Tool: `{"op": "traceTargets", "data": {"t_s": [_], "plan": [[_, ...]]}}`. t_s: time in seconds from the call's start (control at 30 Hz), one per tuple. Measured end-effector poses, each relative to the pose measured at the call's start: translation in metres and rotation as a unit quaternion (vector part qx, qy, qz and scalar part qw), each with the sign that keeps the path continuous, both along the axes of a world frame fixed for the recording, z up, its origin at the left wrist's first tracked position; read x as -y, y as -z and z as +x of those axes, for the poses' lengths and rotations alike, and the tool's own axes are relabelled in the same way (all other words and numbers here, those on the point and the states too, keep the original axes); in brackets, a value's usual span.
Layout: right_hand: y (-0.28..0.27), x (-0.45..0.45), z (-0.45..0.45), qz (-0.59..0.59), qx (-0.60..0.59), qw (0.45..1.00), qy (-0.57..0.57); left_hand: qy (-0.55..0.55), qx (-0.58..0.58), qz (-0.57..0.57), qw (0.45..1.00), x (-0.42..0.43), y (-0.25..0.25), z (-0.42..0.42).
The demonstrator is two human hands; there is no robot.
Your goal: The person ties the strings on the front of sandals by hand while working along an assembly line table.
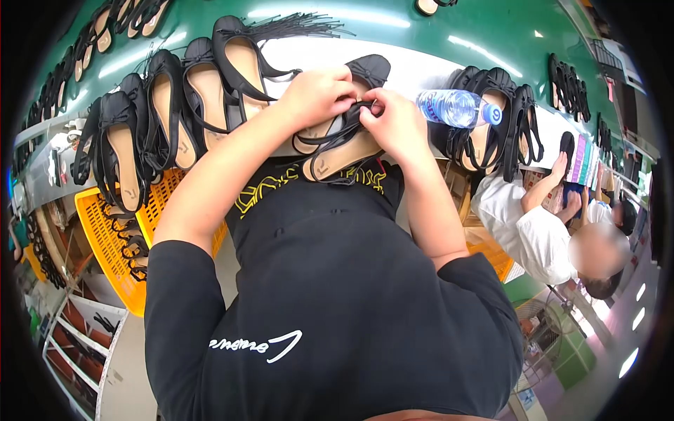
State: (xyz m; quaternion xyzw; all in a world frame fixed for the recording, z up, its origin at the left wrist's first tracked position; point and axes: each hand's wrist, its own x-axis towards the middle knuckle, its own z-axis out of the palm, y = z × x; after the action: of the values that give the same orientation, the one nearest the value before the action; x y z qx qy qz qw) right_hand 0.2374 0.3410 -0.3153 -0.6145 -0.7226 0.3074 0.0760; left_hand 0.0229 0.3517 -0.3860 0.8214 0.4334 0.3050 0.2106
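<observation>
My left hand (320, 97) is closed, its fingertips pinching at a black strap near a shoe's toe. Close beside it, my right hand (397, 123) is also closed, thumb and finger gripping the black strap (357, 112). The strap belongs to a black slingback flat with a beige insole (344, 157), which lies in front of my chest. Just beyond my fingers shows a black bow toe (370, 69); the fingers partly hide how the straps and shoes join there. Beyond my left hand, another black slingback flat (242, 59) rests by a bundle of thin black laces (302, 27).
Several black flats (168, 98) line the bench to the left, and more (491, 91) stand on the right. A water bottle (456, 108) lies beside my right hand. Yellow crates (109, 242) stand below left. A person in a white shirt (523, 221) sits to the right.
</observation>
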Motion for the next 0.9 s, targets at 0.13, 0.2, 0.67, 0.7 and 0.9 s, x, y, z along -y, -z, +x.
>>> {"op": "traceTargets", "data": {"t_s": [0.13,0.2,0.67,0.7,0.9], "plan": [[0.007,-0.002,-0.003,0.028,0.060,0.997,-0.045,0.004,-0.002,-0.027,1.000,0.000,0.002,0.000],[0.016,-0.003,-0.007,0.061,0.085,0.994,-0.036,0.002,-0.006,-0.024,1.000,0.000,0.003,0.000],[0.025,0.000,-0.016,0.082,0.076,0.994,-0.003,-0.001,-0.017,0.004,1.000,0.004,0.004,0.002],[0.021,-0.001,-0.017,0.063,0.078,0.995,0.004,-0.003,-0.015,0.002,1.000,0.005,0.004,0.003],[0.021,-0.004,-0.013,0.024,0.095,0.995,-0.001,-0.014,-0.060,-0.005,0.998,0.007,0.002,0.005]]}}
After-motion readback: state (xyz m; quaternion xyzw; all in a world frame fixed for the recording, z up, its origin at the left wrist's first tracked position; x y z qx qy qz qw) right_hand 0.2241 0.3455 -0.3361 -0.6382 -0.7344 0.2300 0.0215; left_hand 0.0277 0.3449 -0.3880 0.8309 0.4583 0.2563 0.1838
